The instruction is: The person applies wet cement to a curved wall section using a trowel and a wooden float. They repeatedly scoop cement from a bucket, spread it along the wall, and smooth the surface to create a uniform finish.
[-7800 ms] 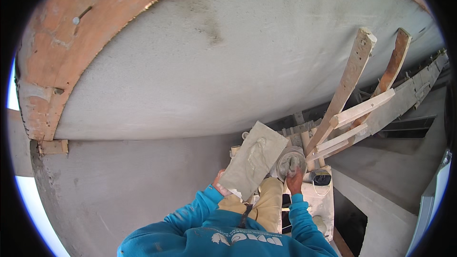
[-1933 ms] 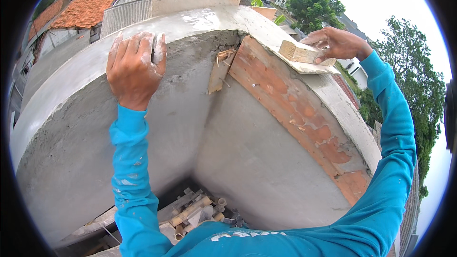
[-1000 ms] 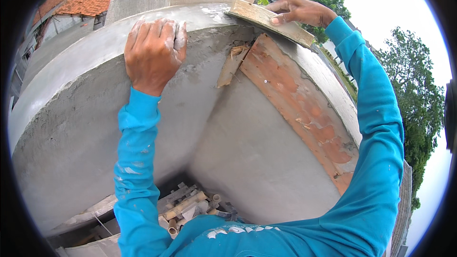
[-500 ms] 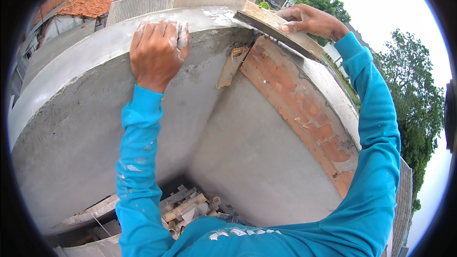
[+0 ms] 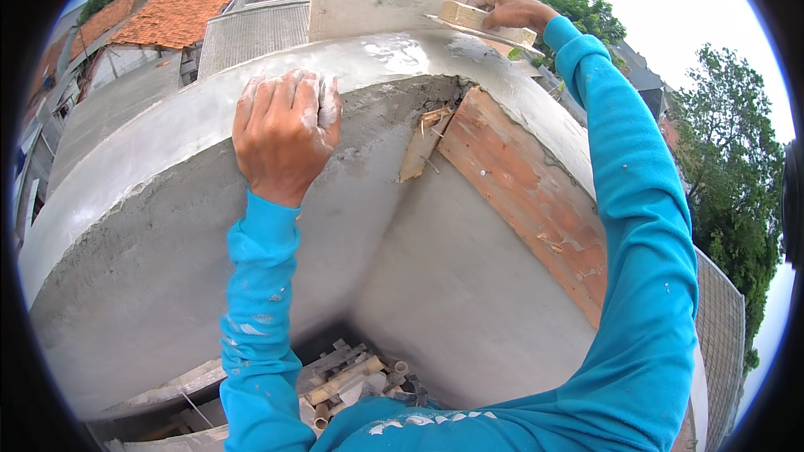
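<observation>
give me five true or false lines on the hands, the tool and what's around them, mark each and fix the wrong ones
1. The right hand holds a tan float. True.
2. The left hand grips a trowel. False: no tool shows in it; it rests at the curved wall top.
3. Both sleeves are blue. True.
4. The nearest tiled roof at upper left is green. False: it is orange.
5. A reddish board slants to the right of the left hand. True.

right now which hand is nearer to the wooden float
Right. The right hand has its fingers on the wooden float; the left hand is apart from it, lower and further left, on the curved wall edge.
</observation>
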Demonstrator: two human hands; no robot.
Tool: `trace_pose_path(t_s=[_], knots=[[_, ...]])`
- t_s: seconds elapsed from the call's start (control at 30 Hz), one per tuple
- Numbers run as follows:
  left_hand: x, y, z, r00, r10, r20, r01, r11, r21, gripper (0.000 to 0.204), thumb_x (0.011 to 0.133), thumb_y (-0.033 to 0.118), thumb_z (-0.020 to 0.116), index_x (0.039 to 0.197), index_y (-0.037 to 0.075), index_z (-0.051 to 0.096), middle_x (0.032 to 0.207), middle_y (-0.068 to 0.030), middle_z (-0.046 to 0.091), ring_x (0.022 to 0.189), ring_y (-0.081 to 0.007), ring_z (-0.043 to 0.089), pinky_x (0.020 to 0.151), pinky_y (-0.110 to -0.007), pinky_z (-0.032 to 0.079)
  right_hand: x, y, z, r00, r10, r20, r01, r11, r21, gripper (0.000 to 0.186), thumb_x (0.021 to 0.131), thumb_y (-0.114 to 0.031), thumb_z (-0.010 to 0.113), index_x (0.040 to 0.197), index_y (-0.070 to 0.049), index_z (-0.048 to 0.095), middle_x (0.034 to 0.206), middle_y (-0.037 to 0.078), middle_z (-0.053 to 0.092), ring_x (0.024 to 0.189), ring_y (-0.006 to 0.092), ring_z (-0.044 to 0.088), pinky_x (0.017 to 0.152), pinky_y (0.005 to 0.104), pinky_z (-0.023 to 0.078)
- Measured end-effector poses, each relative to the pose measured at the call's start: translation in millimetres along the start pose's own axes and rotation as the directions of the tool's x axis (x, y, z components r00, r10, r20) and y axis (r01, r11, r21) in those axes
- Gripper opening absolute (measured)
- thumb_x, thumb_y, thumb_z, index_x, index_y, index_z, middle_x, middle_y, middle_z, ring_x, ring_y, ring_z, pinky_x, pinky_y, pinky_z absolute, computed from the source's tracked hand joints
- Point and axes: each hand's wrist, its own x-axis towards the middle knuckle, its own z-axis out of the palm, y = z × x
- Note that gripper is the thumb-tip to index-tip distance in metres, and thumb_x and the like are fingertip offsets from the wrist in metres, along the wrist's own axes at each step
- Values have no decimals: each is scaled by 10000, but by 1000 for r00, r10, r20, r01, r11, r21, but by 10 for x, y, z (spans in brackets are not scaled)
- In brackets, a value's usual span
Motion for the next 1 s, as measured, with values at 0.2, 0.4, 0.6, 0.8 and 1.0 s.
trace_pose_path(t_s=[0.2, 0.4, 0.6, 0.8, 1.0], knots=[[0, -18, -10, 1000, 13, -15, -13, 1000, 12, 181, 827, 258, 708, 849, 79, 731, 889, -55, 722, 841, -231, 668, 891, -386, 509, 438, -206, 269, 992, -123, 19, 124, 992, -24, 525, 632, -52, 528, 1122, -115, 707, 962, 84, 691, 903, 225, 605, 877, 344, 459], [-4, 1, 16, 999, 28, -27, -27, 999, 27, 169, 819, 254, 712, 860, 91, 731, 885, -42, 722, 835, -214, 668, 873, -369, 509, 303, -214, 176, 986, -136, 94, 139, 990, -34, 602, 532, -30, 505, 1092, -99, 713, 851, 82, 670, 810, 232, 587, 727, 342, 467], [4, -20, 1, 999, 36, -16, -35, 997, 69, 165, 829, 264, 707, 863, 104, 728, 879, -30, 721, 830, -207, 666, 861, -354, 508, -500, -212, 35, 981, -123, 150, 133, 990, -54, 593, 524, -19, 522, 1085, -66, 707, 922, 94, 682, 837, 225, 593, 753, 342, 469], [1, 4, 16, 1000, 10, 22, -12, 996, 90, 196, 860, 302, 691, 872, 110, 732, 889, -13, 725, 835, -191, 670, 839, -338, 508, -1518, -81, -33, 976, -64, 210, 63, 998, 8, 613, 518, -22, 545, 1112, -16, 696, 1046, 165, 696, 954, 275, 627, 865, 362, 483], [14, 23, -22, 999, 42, 10, -43, 991, 129, 202, 885, 308, 674, 878, 117, 737, 891, 7, 726, 827, -167, 665, 810, -305, 501, -2674, -75, -151, 965, -41, 257, 39, 999, 12, 591, 530, -21, 531, 1099, 4, 690, 1136, 182, 670, 1051, 293, 614, 1030, 376, 428]])
